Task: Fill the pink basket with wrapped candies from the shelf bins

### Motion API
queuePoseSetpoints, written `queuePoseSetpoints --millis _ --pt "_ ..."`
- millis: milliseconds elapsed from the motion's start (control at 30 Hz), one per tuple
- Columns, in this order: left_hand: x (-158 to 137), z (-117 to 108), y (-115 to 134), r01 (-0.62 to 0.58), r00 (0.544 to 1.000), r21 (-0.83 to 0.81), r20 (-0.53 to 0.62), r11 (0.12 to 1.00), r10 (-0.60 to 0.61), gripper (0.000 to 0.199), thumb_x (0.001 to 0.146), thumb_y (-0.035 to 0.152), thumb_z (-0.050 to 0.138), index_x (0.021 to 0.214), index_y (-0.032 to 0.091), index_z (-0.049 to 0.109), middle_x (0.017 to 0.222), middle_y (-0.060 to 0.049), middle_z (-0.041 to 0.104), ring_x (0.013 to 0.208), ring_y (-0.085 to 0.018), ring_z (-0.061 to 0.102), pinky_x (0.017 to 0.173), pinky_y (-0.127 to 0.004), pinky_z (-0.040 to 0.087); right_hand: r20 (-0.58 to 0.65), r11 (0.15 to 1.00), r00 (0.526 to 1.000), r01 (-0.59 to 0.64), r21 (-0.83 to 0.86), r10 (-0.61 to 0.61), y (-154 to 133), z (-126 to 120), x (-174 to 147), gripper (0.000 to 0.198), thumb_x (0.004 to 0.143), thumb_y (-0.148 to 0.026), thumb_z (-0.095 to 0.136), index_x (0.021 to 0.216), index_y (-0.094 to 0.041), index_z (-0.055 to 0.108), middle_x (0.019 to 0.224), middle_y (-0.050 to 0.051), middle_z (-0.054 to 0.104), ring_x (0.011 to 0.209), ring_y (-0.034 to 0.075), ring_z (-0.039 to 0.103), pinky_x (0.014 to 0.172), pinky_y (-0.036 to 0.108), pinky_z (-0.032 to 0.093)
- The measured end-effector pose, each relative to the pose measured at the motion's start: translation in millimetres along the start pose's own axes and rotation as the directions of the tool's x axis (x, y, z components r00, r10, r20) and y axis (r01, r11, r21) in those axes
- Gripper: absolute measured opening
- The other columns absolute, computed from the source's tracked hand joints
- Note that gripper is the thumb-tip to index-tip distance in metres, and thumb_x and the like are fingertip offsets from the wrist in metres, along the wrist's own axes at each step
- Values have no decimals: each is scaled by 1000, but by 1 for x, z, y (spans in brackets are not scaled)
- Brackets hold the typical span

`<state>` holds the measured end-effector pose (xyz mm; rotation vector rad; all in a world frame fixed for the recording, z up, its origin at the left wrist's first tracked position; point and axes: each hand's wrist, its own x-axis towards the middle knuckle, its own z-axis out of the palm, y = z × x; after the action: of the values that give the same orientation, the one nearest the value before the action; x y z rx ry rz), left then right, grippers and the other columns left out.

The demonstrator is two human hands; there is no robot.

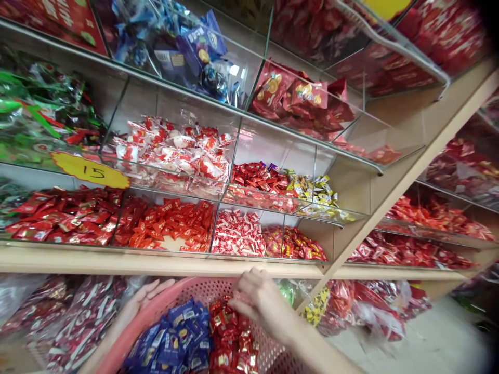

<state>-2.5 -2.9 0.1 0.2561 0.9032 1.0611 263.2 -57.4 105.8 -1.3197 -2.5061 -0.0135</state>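
A pink perforated plastic basket (pixel 187 284) is in front of me at the bottom of the view. Inside it, blue-wrapped candies (pixel 175 337) lie on the left and red-wrapped candies (pixel 234 345) on the right. My left hand (pixel 146 297) is at the basket's left rim, fingers stretched out and holding nothing visible. Over the far right part of the basket, my right hand (pixel 255 293) has its fingers bent and closed, just above the red candies. Whatever those fingers hold, if anything, is hidden.
Glass-fronted shelves of candy rise ahead, including orange-red packets (pixel 175 223) and pink-and-white candies (pixel 237 232). A yellow price tag marked 15 (pixel 91 170) hangs at left. Bagged candies (pixel 86 317) sit beneath the wooden ledge (pixel 156 262); more bags (pixel 374 306) lie right.
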Motion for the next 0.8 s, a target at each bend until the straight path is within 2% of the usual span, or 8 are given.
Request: queuePoseSetpoints --millis 100,200,300,400,533,633,733,800 --pt "8 -6 -1 53 998 -37 31 998 -52 60 82 21 44 135 3 25 117 -17 54 113 -27 44 101 -38 33 -267 998 962 67 20 -59 3 -73 32 16 85 -31 47 87 -20 58 82 2 61 79 14 51 74 29 37" --pt "20 -15 -4 28 998 -43 54 999 -25 64 80 22 47 137 8 22 122 -14 51 116 -26 40 100 -38 35 -461 1000 887 8 -20 -17 25 -134 69 17 83 -29 47 85 -19 61 81 2 62 75 13 53 72 28 39" --pt "27 -20 -6 -24 998 -12 66 1000 24 67 79 21 49 138 8 20 125 -14 46 118 -25 38 99 -36 36 -442 992 892 -120 -27 96 60 -167 100 17 77 -25 54 86 -15 64 80 3 63 71 12 54 69 27 41" --pt "25 -18 -6 -1 996 1 87 1000 1 64 80 23 47 136 5 23 123 -15 49 118 -25 39 100 -34 36 -251 974 941 -218 55 225 88 -172 119 20 71 -24 59 86 -12 66 75 2 63 64 10 53 62 24 42" --pt "15 -10 -2 67 992 15 103 998 -68 60 82 25 46 135 5 28 114 -13 58 115 -25 43 99 -35 38 -109 924 934 -310 224 340 98 -163 124 20 66 -30 63 70 -10 65 55 -2 56 48 7 45 49 21 37" --pt "7 -3 0 87 991 39 101 995 -90 54 83 26 45 133 9 33 110 -12 61 113 -25 47 97 -34 40 -253 904 900 -263 337 356 90 -165 115 21 66 -31 64 67 -10 63 57 -1 57 51 7 47 52 22 38" --pt "-1 5 1 59 996 77 65 995 -65 48 84 24 43 129 9 39 109 -10 62 115 -25 45 98 -34 40 -510 900 781 -149 410 361 73 -173 91 22 68 -29 63 74 -8 62 69 4 61 58 6 50 58 24 39" --pt "-4 9 1 44 999 111 26 993 -47 45 84 23 42 127 8 42 112 -11 60 115 -24 45 98 -33 39 -604 895 708 -90 437 366 55 -170 64 22 70 -30 63 77 -9 61 71 4 60 59 6 49 58 24 38"
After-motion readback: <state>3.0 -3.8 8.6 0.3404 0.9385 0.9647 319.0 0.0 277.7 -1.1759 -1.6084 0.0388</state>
